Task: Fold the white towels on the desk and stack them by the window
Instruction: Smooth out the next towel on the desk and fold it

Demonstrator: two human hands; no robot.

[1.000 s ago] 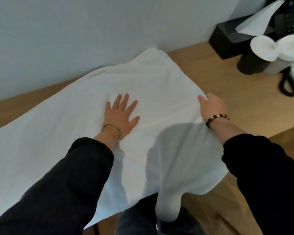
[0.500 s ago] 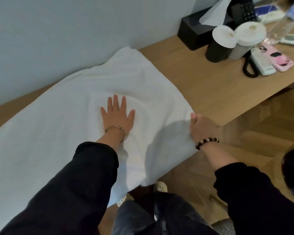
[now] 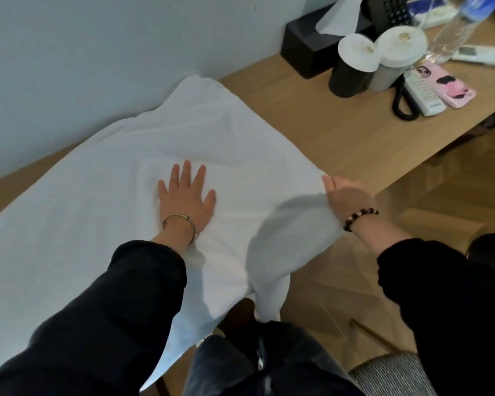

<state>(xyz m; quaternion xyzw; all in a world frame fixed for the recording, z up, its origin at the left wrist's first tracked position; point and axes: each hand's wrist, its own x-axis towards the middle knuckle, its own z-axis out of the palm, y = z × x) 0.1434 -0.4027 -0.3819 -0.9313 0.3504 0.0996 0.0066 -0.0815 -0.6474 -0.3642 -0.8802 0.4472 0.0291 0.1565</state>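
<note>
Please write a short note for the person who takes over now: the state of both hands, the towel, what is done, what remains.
Left hand: open, flat on the large white towel, pinning it.
Right hand: pinching the towel's right edge, lifted off the wooden desk.
Towel: spread open, near edge hanging over the desk.
Done: spreading.
Left: every fold, then stacking by the window, which is not in view.
</note>
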